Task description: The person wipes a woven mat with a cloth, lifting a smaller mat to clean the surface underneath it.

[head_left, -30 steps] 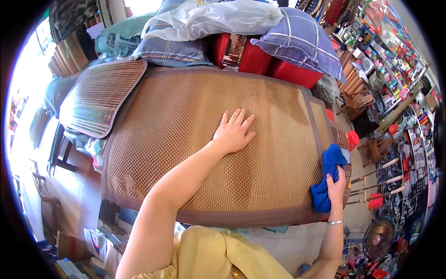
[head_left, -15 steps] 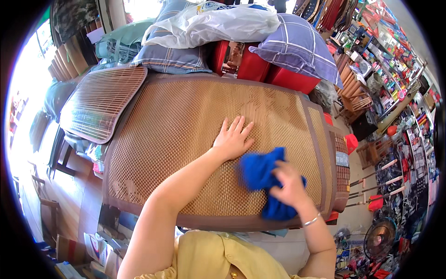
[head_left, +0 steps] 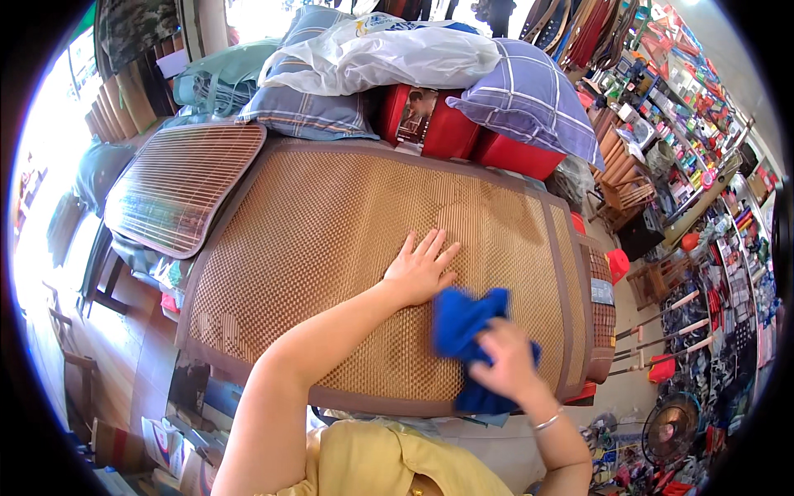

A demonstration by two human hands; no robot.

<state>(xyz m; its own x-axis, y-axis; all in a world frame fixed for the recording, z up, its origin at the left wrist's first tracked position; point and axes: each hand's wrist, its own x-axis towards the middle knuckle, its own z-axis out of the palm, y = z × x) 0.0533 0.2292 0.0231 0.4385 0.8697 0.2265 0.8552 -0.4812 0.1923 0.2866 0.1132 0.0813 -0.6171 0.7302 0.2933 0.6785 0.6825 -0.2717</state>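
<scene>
A tan woven sleeping mat [head_left: 331, 198] with brown cloth edging lies spread out in front of me. My left hand [head_left: 419, 271] rests flat near its middle, fingers spread and holding nothing. Just to the right and nearer to me, my right hand [head_left: 506, 357] grips a crumpled blue cloth [head_left: 463, 321] against the mat. Motion blurs the cloth and the right fingers a little. Part of the cloth hangs below the hand toward the mat's near edge.
A slatted brown seat mat [head_left: 178, 190] overlaps the far left corner. Plaid pillows [head_left: 529, 99], a white plastic bag [head_left: 380, 54] and red boxes [head_left: 517, 149] line the far side. To the right stand long-handled tools [head_left: 670, 331], a fan [head_left: 668, 430] and crowded shelves [head_left: 695, 140].
Both hands sit slightly nearer to me on the mat, the right one still gripping the blue cloth. The whole view has shifted a little.
</scene>
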